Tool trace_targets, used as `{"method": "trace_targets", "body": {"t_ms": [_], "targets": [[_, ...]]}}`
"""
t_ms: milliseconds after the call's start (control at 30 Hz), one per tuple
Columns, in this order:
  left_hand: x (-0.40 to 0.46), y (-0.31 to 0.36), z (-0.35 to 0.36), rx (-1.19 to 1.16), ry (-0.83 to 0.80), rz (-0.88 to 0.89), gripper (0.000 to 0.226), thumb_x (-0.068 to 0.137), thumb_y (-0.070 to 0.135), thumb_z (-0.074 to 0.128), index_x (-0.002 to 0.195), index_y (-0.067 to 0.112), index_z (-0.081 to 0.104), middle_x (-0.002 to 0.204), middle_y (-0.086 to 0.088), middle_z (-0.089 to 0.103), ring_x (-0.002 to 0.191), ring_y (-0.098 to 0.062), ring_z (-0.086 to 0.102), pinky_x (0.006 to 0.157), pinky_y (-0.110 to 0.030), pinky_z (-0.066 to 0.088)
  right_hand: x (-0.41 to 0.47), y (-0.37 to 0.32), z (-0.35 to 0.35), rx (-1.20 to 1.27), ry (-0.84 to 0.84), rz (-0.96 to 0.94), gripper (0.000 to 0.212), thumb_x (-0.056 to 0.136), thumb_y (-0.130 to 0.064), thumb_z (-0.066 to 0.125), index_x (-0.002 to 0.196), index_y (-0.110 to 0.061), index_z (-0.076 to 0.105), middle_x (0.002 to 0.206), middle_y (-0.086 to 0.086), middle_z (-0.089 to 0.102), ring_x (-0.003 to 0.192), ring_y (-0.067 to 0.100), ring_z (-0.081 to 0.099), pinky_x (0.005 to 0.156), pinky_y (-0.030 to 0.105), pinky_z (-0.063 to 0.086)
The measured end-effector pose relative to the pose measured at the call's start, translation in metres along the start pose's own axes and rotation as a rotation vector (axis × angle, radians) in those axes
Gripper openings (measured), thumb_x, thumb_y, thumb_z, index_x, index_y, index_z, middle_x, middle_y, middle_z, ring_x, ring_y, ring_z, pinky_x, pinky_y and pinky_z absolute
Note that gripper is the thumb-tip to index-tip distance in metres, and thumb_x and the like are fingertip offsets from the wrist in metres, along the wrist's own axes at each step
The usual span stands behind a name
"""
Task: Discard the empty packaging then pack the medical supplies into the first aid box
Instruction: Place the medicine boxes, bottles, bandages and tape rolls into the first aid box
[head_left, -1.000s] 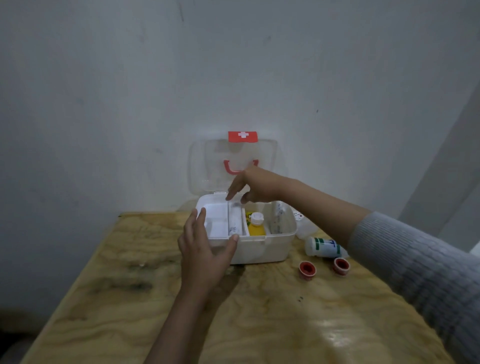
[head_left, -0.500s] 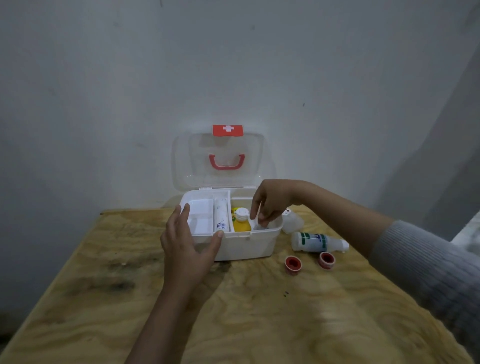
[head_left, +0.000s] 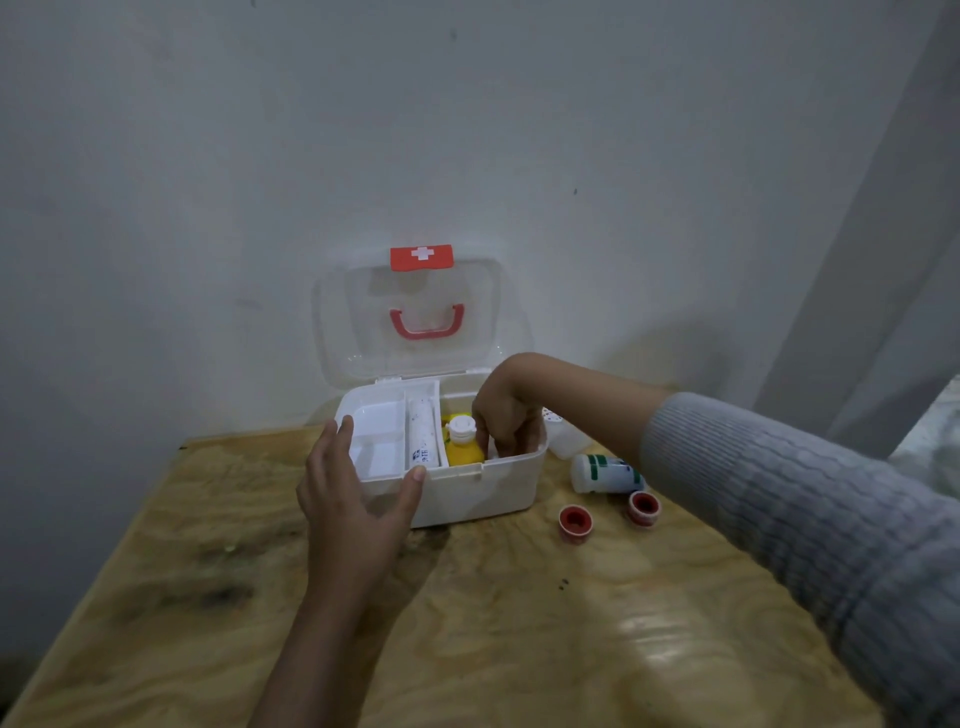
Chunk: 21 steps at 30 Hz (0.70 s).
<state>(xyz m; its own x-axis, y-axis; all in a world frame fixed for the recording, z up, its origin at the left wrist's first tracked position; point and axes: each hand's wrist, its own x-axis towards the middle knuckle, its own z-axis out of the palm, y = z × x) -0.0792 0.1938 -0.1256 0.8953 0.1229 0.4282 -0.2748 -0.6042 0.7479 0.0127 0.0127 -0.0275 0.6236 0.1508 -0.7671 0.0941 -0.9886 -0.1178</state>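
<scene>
The white first aid box (head_left: 483, 493) stands open at the table's far edge, its clear lid (head_left: 363, 322) with a red cross and red handle leaning on the wall. Inside are a white tray (head_left: 379, 441), a white tube (head_left: 422, 436) and a yellow bottle (head_left: 462, 449) with a white cap. My left hand (head_left: 353, 499) grips the box's front left corner, thumb on the front rim. My right hand (head_left: 501, 410) reaches down into the right compartment. Its fingertips are hidden there, so I cannot tell what they hold.
Right of the box lie a white bottle with a green label (head_left: 605, 473) and two small red rolls (head_left: 575, 522) (head_left: 644, 506). A pale translucent bottle (head_left: 566, 441) sits behind the box's right end. The wooden table (head_left: 519, 623) meets a grey wall.
My right hand moved from above the tray to the right and dipped into the right compartment. My left hand stayed on the box's corner.
</scene>
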Motion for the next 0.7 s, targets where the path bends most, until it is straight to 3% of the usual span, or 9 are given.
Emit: {"method": "trace_targets", "body": {"t_ms": [267, 400, 533, 700], "targets": [[0.0, -0.001, -0.001, -0.001, -0.007, 0.007, 0.085, 0.074, 0.05, 0.066, 0.144, 0.036, 0.018, 0.154, 0.006, 0.017, 0.137, -0.023, 0.019, 0.104, -0.048, 0.031, -0.018, 0.007, -0.007, 0.192, 0.068, -0.08, 0.034, 0.093, 0.007, 0.039, 0.121, -0.001, 0.056, 0.085, 0.011, 0.06, 0.073, 0.021, 0.063, 0.057, 0.024, 0.058], [0.0, -0.002, -0.001, -0.006, -0.003, 0.007, 0.085, 0.074, 0.05, 0.066, 0.143, 0.036, 0.018, 0.154, 0.006, 0.018, 0.136, -0.023, 0.019, 0.104, -0.049, 0.033, -0.036, 0.012, -0.016, 0.338, 0.102, -0.077, 0.024, 0.091, -0.002, 0.053, 0.114, -0.001, 0.059, 0.083, 0.019, 0.065, 0.065, 0.024, 0.069, 0.061, 0.031, 0.062], [0.0, 0.0, 0.0, -0.007, -0.008, -0.001, 0.086, 0.074, 0.051, 0.066, 0.143, 0.036, 0.018, 0.153, 0.006, 0.017, 0.136, -0.023, 0.019, 0.103, -0.049, 0.033, -0.047, 0.015, -0.021, 0.269, 0.183, -0.081, 0.026, 0.087, -0.008, 0.062, 0.112, -0.006, 0.06, 0.08, 0.01, 0.066, 0.068, 0.019, 0.068, 0.069, 0.034, 0.06], [-0.001, 0.002, -0.002, -0.029, -0.013, 0.004, 0.087, 0.069, 0.06, 0.058, 0.144, 0.034, 0.02, 0.154, 0.005, 0.019, 0.136, -0.023, 0.02, 0.103, -0.048, 0.032, -0.049, 0.018, -0.022, 0.182, 0.305, -0.04, 0.027, 0.083, -0.005, 0.065, 0.108, 0.002, 0.06, 0.09, 0.013, 0.067, 0.074, 0.018, 0.065, 0.075, 0.037, 0.058]]}}
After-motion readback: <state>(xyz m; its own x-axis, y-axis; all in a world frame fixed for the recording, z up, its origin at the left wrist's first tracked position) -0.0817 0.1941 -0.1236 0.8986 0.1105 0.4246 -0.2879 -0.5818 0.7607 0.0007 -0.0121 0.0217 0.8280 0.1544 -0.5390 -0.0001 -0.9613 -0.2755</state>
